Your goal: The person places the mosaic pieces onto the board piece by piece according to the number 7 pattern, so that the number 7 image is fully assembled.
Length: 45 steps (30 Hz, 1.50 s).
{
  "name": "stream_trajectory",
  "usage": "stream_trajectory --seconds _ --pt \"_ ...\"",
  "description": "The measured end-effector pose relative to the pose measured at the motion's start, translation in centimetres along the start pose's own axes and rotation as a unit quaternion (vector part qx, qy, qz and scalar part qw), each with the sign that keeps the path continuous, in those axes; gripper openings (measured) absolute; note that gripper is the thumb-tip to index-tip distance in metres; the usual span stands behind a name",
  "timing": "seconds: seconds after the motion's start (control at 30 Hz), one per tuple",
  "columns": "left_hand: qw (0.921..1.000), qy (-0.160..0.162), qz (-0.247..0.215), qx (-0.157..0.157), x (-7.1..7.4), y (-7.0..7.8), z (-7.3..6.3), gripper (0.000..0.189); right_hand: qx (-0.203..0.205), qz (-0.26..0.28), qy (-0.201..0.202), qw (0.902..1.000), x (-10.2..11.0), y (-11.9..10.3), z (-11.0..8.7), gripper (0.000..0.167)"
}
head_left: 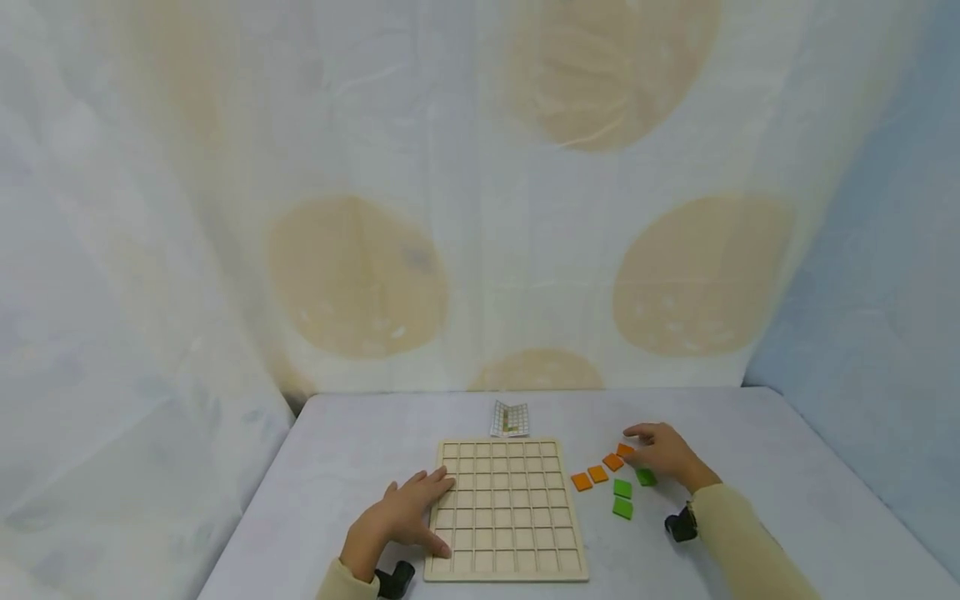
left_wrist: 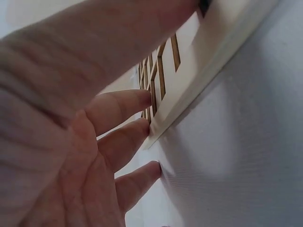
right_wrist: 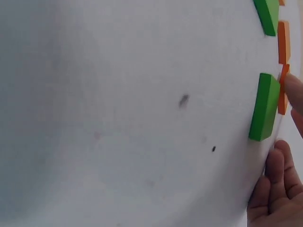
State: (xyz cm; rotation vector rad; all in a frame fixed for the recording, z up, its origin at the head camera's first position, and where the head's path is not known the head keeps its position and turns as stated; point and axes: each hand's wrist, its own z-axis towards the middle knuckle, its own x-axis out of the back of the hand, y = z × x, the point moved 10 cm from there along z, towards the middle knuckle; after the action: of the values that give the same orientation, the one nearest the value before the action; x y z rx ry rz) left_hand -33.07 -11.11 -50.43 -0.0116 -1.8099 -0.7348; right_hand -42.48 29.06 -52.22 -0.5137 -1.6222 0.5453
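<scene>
My left hand (head_left: 405, 510) rests on the left side of a pale wooden board (head_left: 501, 577) with a grid of square recesses. In the left wrist view its fingers (left_wrist: 124, 106) spread along the board's edge, one of them beside it over the table. On the right, my right hand (head_left: 666, 454) is at the far end of a slanting row of orange square tiles (head_left: 597, 474). Its thumb touches the farthest orange tile (right_wrist: 283, 97), while the other fingers stand apart from it, beyond the tile. A green tile (right_wrist: 265, 108) lies close by this hand.
Two more green tiles (head_left: 622, 489) lie between the board and my right hand. A folded card printed with a grid (head_left: 510, 420) stands behind the board. The white table (head_left: 360, 433) ends at a patterned curtain (head_left: 480, 250), with more fabric on both sides.
</scene>
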Motion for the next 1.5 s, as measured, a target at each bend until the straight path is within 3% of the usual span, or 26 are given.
stream_trajectory --seconds 0.1,0.3,0.5,0.83,1.13,1.33,1.5 --pt "1.0000 0.001 -0.003 -0.004 -0.1 0.2 0.1 0.102 -0.031 0.028 -0.014 0.9990 0.1 1.2 0.2 0.053" --pt "1.0000 -0.001 0.003 -0.005 -0.3 0.3 0.4 0.102 -0.037 0.054 -0.026 0.9975 0.0 2.3 0.8 0.054" --pt "0.9999 0.006 0.011 0.002 -0.2 -0.3 0.3 0.103 -0.040 0.073 -0.014 0.9965 -0.7 2.2 1.5 0.056" --pt "0.9999 0.004 0.004 0.008 -0.2 -0.8 0.4 0.104 -0.046 0.050 -0.003 0.9977 -0.8 1.7 1.3 0.047" --pt "0.9998 -0.005 0.016 0.014 -0.6 -1.0 0.8 0.103 -0.066 0.051 -0.014 0.9964 -0.8 2.6 1.6 0.042" --pt "0.9995 0.002 0.024 0.018 -0.3 -1.1 0.5 0.104 -0.051 0.048 0.019 0.9974 -0.1 1.9 1.5 0.035" --pt "0.9999 0.003 0.007 0.013 -0.4 -0.8 0.4 0.103 -0.036 0.016 0.053 0.9978 2.6 0.8 1.1 0.028"
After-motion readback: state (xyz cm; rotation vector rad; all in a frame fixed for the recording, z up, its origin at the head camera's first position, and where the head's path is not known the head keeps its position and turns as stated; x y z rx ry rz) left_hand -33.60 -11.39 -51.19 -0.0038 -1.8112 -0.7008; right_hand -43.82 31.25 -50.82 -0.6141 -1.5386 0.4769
